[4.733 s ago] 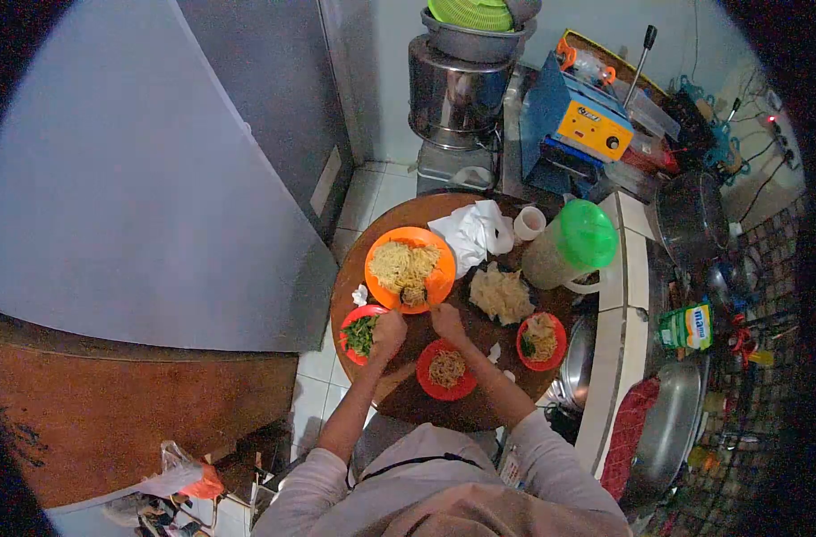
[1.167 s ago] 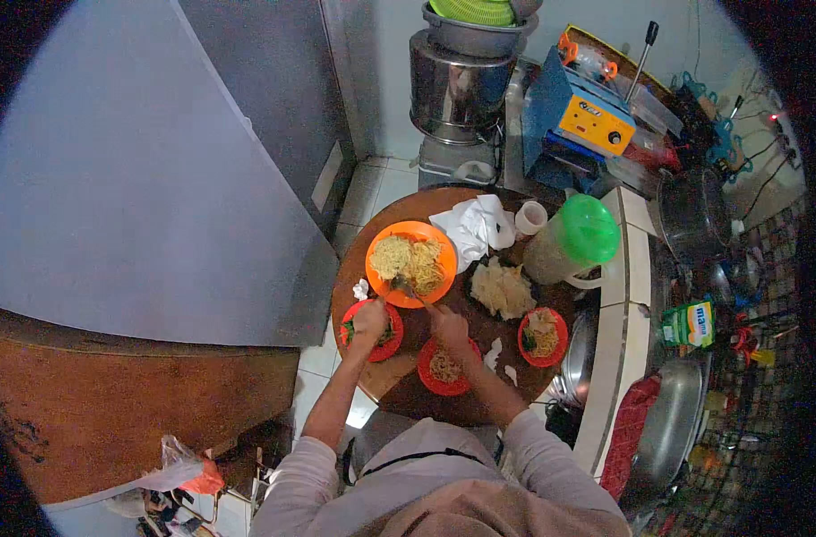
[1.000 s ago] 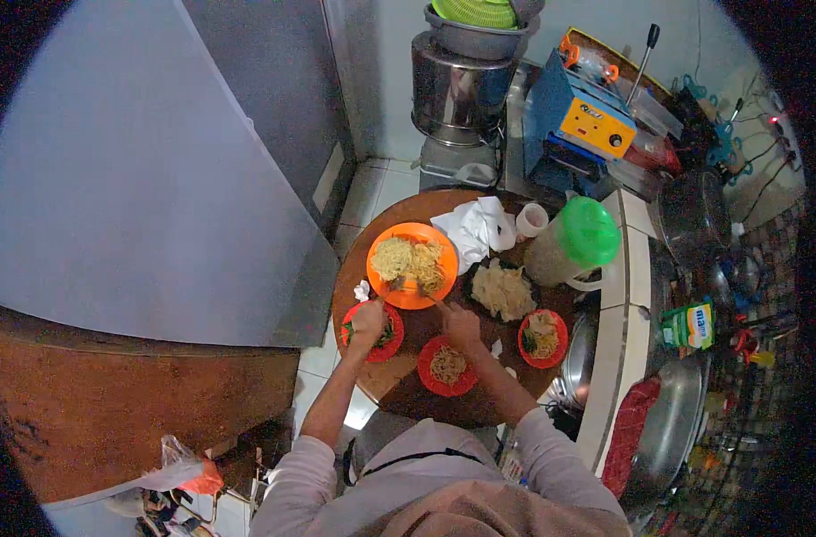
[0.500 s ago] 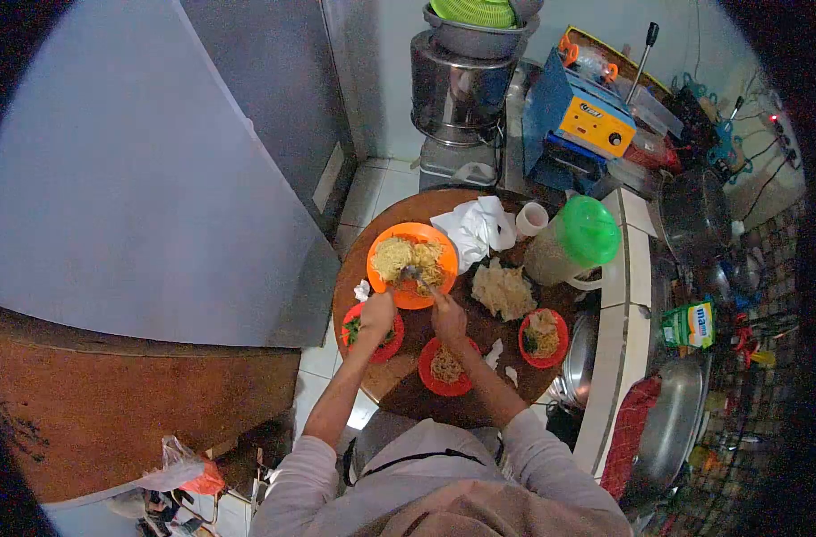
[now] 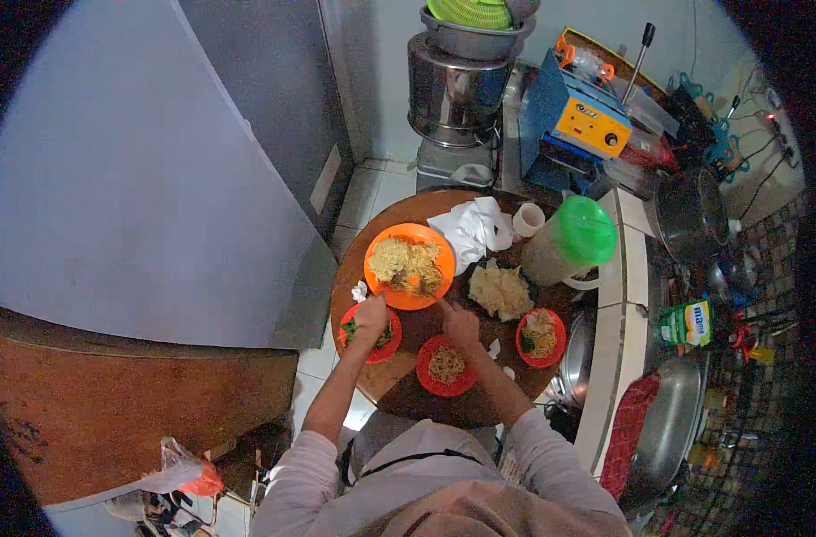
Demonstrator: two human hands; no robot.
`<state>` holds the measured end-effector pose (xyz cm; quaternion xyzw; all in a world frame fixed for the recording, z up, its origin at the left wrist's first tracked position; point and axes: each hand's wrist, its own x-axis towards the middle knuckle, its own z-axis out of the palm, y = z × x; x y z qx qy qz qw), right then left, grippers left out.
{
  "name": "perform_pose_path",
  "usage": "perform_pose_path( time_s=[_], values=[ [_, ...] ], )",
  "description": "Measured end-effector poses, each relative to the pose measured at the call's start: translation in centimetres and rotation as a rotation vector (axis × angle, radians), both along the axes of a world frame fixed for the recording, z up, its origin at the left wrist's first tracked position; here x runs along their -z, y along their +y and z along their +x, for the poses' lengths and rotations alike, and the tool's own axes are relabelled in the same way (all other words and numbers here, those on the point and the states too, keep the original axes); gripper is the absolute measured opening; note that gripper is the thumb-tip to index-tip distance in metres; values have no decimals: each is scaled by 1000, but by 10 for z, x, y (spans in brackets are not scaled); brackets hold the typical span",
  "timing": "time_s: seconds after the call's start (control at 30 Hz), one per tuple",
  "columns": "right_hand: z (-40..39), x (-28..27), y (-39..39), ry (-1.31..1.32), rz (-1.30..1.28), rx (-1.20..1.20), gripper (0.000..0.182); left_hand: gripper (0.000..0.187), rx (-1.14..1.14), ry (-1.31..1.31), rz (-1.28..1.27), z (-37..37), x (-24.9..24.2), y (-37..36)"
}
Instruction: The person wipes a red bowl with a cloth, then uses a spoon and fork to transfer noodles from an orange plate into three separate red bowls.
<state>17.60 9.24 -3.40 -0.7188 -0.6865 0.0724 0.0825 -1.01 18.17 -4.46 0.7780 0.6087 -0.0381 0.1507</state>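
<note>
An orange plate on the round wooden table holds pale noodles and darker noodles at its near right side. My left hand is closed around a utensil at the plate's near left edge, above a red bowl with greens. My right hand is closed on another utensil, whose tip reaches into the noodles. Just below lies a red bowl of noodles. The utensils are thin and blurred, so their kinds are unclear.
Around the table stand a green-lidded pitcher, a white cup, crumpled white paper, a plate of crackers and another red bowl. A tiled ledge runs along the right.
Both hands have shifted: the left slightly left, the right to the right and nearer to me. The utensil tips have moved apart and towards the plate's near side.
</note>
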Motion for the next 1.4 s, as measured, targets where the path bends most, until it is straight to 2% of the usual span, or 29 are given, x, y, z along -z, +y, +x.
perform_pose_path(
  time_s=[0.07,0.2,0.23,0.27,0.4,0.47,0.5,0.6,0.63,0.7,0.73,0.8,0.83,0.9,0.93,1.0,1.03,1.1,1.23,1.3,1.4],
  values=[
    [3,6,1,21,241,-5,38,17,34,1,44,-6,9,-2],
    [-5,9,10,125,218,67,31,17,93,-11,97,-10,10,-3],
    [-7,1,12,264,305,99,28,17,91,-11,98,-9,4,-5],
    [-9,-7,14,405,389,131,26,16,81,-64,120,-10,-2,-7],
    [5,-32,28,523,347,222,25,15,76,-216,107,-13,-7,-14],
    [15,-39,36,445,154,360,29,16,76,-230,77,-9,-33,-23],
    [21,-35,37,444,157,358,29,17,76,-245,48,-5,-42,-26],
    [33,-22,43,195,104,254,22,17,7,-246,-37,6,-33,-26],
    [33,-14,43,193,105,252,22,17,5,-248,-36,10,-27,-26],
    [29,-2,39,-166,121,109,19,18,0,-209,-76,16,-14,-26],
    [26,2,37,-167,120,109,19,18,0,-210,-76,19,-7,-25],
    [14,7,34,-113,-58,107,18,19,-19,-226,-119,23,7,-26],
    [9,8,31,-113,-59,106,18,19,-20,-226,-120,23,13,-28],
    [0,12,24,138,-142,301,18,19,-20,-393,3,23,26,-33],
    [-2,14,23,138,-144,301,18,19,-20,-393,1,24,31,-33],
    [-4,22,21,444,-242,341,21,19,-37,-416,-29,25,39,-32],
    [-4,40,19,445,-242,346,21,19,-32,-415,-31,27,36,-33],
    [-8,60,18,349,31,139,29,14,-16,-369,-42,30,33,-34],
    [-16,52,18,446,62,179,34,13,75,-377,34,28,33,-37],
    [-21,45,15,607,98,273,36,14,-56,-523,32,32,35,-36],
    [-20,52,11,723,-54,276,35,15,-179,-448,29,36,46,-36]
  ],
)
